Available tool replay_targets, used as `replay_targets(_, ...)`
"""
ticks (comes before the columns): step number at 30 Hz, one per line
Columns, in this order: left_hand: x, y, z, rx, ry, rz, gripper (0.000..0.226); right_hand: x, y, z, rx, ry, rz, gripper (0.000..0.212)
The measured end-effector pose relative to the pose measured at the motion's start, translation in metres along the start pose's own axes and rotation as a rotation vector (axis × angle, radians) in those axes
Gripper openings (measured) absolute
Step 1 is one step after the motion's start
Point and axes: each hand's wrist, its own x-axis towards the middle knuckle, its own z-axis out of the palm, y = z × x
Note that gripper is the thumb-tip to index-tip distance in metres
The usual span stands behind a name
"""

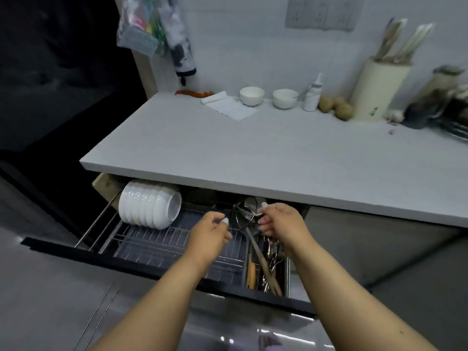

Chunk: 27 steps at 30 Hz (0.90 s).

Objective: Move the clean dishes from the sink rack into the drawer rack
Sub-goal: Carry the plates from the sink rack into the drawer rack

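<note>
The drawer rack (157,243) is pulled out below the counter, a wire frame over a dark tray. Several white bowls (149,207) stand on edge in a row at its left end. A utensil compartment (266,259) on the right holds ladles, spoons and wooden handles. My right hand (278,220) hovers over that compartment with its fingers curled on a metal utensil (249,214). My left hand (211,231) hangs over the rack's middle, fingers loosely curled, holding nothing. The sink rack is out of view.
The white counter (253,153) overhangs the drawer's back. On it stand two white bowls (252,96), a folded cloth (229,107), a small bottle (312,96), potatoes (335,108) and a utensil holder (374,91). A wire rack edge (455,130) shows at far right.
</note>
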Motion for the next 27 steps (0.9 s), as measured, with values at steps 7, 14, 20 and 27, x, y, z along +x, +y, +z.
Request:
replay_targets(7, -0.005, 0.054, 0.090, 0.063, -0.185, 0.123, 0.014, -0.017, -0.011, -0.110, 0.166, 0.211, -0.053, 0.018)
replay_targets(14, -0.023, 0.109, 0.224, 0.129, -0.416, 0.208, 0.011, -0.044, 0.011, -0.256, 0.242, 0.458, -0.055, 0.018)
replay_targets(20, -0.058, 0.149, 0.353, 0.194, -0.683, 0.299, 0.009, -0.087, 0.061, -0.409, 0.249, 0.773, 0.012, 0.020)
replay_targets(27, -0.096, 0.170, 0.464, 0.253, -0.868, 0.328, 0.009, -0.166, 0.145, -0.533, -0.050, 1.026, 0.229, 0.029)
